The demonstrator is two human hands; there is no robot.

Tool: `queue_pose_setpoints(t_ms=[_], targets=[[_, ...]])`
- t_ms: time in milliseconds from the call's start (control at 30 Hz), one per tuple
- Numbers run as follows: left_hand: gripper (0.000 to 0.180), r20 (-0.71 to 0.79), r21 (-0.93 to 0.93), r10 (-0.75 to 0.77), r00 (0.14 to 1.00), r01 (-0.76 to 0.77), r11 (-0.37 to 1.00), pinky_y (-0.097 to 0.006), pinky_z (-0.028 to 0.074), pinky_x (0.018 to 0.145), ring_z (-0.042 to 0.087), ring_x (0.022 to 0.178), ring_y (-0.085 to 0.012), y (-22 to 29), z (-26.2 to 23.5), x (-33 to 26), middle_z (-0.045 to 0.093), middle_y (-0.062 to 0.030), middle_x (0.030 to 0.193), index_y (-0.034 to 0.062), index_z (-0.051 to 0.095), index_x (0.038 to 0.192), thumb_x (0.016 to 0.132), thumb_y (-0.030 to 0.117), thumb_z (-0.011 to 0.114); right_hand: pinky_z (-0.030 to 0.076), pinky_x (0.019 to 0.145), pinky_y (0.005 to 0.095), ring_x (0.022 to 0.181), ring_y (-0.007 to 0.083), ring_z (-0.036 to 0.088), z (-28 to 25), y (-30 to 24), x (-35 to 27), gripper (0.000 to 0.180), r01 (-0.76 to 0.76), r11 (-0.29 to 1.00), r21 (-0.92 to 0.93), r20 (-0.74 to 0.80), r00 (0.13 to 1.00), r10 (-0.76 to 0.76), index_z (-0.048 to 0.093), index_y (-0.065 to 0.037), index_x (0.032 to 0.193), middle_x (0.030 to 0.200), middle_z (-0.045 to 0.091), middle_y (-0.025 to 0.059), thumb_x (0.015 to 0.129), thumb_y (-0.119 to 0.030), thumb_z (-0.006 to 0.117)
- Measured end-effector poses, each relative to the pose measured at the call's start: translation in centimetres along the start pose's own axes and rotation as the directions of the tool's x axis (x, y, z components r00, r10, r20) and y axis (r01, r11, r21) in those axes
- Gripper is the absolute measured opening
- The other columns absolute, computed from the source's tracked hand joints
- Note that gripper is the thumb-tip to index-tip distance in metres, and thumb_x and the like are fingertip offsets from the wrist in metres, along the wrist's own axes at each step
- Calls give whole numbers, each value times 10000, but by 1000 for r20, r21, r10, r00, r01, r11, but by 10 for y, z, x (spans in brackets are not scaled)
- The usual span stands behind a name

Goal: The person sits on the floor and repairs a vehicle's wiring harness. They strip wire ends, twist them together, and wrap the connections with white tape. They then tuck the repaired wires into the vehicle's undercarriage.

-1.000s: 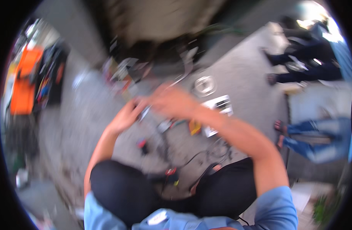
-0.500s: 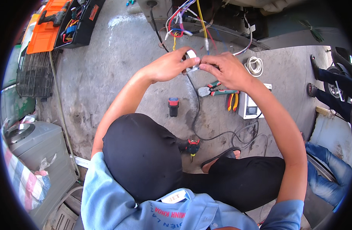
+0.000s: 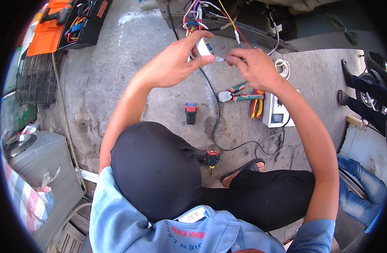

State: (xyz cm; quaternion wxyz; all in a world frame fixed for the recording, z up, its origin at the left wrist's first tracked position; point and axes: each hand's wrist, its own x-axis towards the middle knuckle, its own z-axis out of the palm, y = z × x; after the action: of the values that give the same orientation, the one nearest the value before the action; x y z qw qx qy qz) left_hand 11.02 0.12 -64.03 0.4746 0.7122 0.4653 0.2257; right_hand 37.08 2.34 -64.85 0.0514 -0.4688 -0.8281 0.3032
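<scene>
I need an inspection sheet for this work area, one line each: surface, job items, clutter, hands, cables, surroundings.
Surface: grey floor, with dark stains and pale marks.
Job items: white roll, with a pale strip running from it.
Clutter: green-and-red-handled cutters, a red-and-yellow-handled tool, a white box, a red-and-black block and a power tool, all on the floor.
Hands: left hand grips the roll; right hand pinches the strip's end.
Cables: black cable curving over the floor; white coil; coloured wires ahead.
Surroundings: open orange-and-black toolbox far left; grey appliance left; other people's legs at right.
</scene>
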Motion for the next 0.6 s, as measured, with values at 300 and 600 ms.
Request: queue_pose_setpoints(t_ms=[300, 600], targets=[[527, -54, 170, 416, 908, -403, 899, -377, 542, 883, 659, 1068, -285, -6, 33, -17, 683, -94, 1125, 92, 636, 1302, 813, 131, 828, 501, 737, 348, 765, 233, 645, -2, -6, -6, 305, -70, 938, 339, -247, 956, 161, 701, -18, 1038, 864, 722, 100, 1044, -297, 580], [330, -323, 33, 147, 935, -144, 989, -363, 519, 758, 672, 845, -243, -8, 25, 6, 720, -116, 882, -3, 746, 1001, 1027, 304, 627, 485, 698, 343, 729, 204, 631, -23, -10, -19, 282, -101, 948, 301, -185, 969, 162, 702, -22, 1022, 768, 661, 88, 1032, -280, 588]])
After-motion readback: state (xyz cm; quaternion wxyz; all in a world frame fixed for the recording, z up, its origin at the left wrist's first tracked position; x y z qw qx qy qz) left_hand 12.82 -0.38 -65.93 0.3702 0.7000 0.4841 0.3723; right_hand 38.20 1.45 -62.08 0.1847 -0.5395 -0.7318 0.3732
